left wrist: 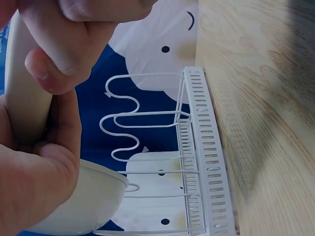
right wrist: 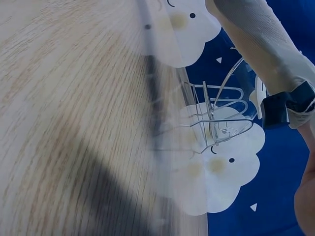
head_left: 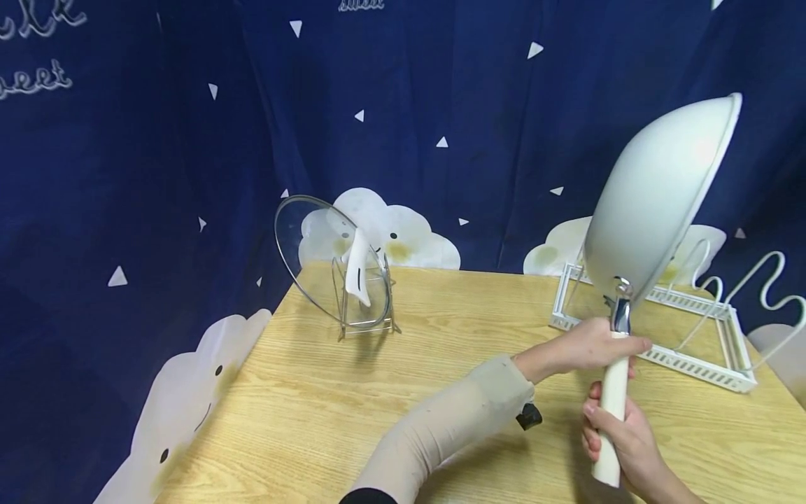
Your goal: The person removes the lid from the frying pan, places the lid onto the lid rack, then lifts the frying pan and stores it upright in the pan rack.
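A white frying pan (head_left: 661,189) is held up at the right in the head view, its rounded underside facing left and its cream handle (head_left: 614,392) pointing down. Just below the metal collar, my left hand (head_left: 588,346) grips the top of that handle. My right hand (head_left: 632,441) wraps round its lower part, thumb across the front. Both hands also appear in the left wrist view, with the pan (left wrist: 93,201) under them. Behind the handle, a white wire rack (head_left: 699,367) stands on the table, partly hidden by the pan and left hand.
A glass lid (head_left: 305,262) with a white handle (head_left: 357,273) leans tilted in a small metal wire stand (head_left: 371,329) toward the table's back left. Dark blue cloth (head_left: 409,84) with clouds hangs behind the wooden table (head_left: 302,413).
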A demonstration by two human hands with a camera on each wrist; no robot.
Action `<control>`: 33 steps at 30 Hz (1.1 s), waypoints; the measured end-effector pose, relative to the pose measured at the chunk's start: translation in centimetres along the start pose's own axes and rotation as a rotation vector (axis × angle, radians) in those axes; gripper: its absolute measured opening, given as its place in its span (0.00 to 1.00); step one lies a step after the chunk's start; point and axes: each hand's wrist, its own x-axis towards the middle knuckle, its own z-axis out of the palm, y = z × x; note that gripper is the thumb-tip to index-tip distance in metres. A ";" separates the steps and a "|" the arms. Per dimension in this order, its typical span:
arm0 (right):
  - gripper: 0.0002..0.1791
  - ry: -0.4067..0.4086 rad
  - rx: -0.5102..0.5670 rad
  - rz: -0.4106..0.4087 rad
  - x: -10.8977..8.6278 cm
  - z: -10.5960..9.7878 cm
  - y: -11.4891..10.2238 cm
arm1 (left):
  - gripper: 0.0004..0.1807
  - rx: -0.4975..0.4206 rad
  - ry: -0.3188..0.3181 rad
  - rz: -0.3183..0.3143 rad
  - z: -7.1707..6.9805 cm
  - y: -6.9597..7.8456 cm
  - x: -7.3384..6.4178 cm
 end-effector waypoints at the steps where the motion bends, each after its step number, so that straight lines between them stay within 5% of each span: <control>1: 0.17 0.000 0.003 0.000 0.0 0.0 0.0 | 0.18 -0.006 0.004 -0.001 0.0 0.1 0.0; 9: 0.19 -0.028 0.023 -0.003 0.0 -0.2 -0.2 | 0.17 -0.022 0.036 0.013 0.4 0.4 0.0; 20: 0.23 -0.163 0.258 -0.057 0.1 -1.1 0.1 | 0.21 0.035 0.085 0.022 0.8 0.6 0.0; 33: 0.23 -0.137 0.208 -0.023 -0.1 -1.4 -0.3 | 0.20 0.000 0.084 0.022 1.2 0.3 0.4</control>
